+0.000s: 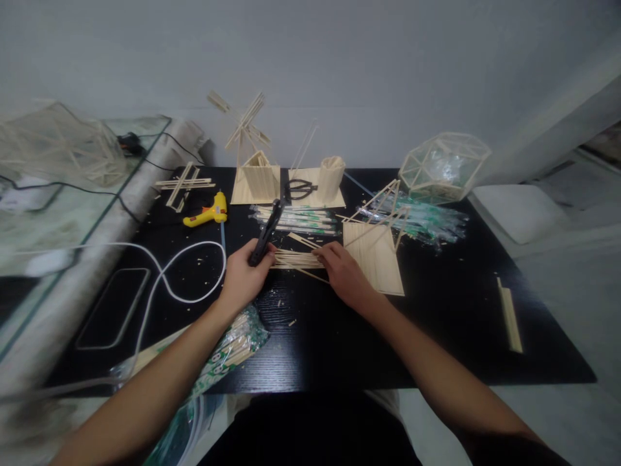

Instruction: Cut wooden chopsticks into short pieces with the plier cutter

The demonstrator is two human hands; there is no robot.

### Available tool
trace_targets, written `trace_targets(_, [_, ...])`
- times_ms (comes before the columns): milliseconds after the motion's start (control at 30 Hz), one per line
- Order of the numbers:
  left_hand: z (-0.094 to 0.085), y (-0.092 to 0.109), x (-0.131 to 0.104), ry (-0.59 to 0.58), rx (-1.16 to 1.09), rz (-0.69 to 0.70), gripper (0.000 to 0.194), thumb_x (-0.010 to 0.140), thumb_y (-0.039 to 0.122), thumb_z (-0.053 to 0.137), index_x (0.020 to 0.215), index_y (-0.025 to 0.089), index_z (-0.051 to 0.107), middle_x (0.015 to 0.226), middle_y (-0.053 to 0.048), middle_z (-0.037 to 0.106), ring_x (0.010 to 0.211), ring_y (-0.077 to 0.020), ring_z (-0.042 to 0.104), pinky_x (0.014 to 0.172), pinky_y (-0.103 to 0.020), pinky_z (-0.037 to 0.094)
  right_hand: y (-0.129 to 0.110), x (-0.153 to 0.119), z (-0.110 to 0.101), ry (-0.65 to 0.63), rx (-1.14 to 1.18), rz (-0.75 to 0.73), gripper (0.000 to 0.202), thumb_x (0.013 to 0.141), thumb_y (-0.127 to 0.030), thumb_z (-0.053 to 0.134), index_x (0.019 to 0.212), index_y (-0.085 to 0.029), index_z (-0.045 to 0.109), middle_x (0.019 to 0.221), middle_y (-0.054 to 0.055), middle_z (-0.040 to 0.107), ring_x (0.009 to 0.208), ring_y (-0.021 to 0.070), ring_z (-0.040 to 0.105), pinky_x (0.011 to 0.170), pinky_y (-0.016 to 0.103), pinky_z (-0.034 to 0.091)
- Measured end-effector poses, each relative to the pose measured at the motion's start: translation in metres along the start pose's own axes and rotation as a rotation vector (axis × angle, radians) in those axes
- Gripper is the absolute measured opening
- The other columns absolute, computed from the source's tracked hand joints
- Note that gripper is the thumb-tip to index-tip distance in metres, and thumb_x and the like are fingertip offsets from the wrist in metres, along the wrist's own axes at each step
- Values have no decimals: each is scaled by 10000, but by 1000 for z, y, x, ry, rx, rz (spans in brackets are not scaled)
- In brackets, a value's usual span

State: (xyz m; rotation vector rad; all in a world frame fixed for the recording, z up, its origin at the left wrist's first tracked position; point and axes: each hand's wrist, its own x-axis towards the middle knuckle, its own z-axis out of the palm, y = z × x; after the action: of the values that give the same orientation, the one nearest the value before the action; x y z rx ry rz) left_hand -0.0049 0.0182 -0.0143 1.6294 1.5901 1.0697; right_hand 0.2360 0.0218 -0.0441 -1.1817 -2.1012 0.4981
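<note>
My left hand (246, 272) is closed round a black tool (266, 234) that points up and away, and its fingertips rest at the left end of a loose bunch of thin wooden sticks (297, 260). At the right end of the bunch, my right hand (342, 272) has its fingers pinched on the sticks. A wooden panel (376, 259) with a stick frame on it lies just right of my right hand. Behind the bunch are sticks in clear wrapping (301, 220).
A yellow glue gun (208, 212) and crossed sticks (184, 185) lie left. Two wooden models (262, 178) (331, 181) stand behind, near black scissors (301, 189). A white cable (160, 272) loops at left. Wrapped stick packs lie front left (237, 340) and back right (417, 217).
</note>
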Motion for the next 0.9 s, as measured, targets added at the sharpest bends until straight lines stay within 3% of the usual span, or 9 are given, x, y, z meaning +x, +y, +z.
trace_targets(100, [0,1,0,-21,47,8,139,833,303,623,887,197,693,793,10,689,755,-172,620,727,-259,451,0,0,-1,88,38,62,300,1043,-177,392,1199,-192,648,1102,126,584,1018,241,618,959,417,521])
trace_targets(333, [0,6,-2,-95,217,29,142,823,322,605,875,212,677,770,5,706,761,-198,658,713,-269,445,0,3,-4,258,146,228,164,1019,-263,437,1009,-212,593,1008,105,631,950,242,630,901,424,523])
trace_targets(533, [0,6,-1,-114,346,73,139,796,299,597,875,223,680,799,-11,731,746,-217,674,701,-281,448,-2,6,-2,247,494,393,164,979,-399,539,990,-236,519,862,30,649,758,186,655,727,344,542])
trace_targets(900, [2,1,2,-174,435,55,169,787,284,597,887,223,719,845,-56,758,792,-260,690,719,-309,454,-15,8,-8,230,639,393,244,870,-436,708,906,-221,600,879,35,679,793,179,658,779,342,562])
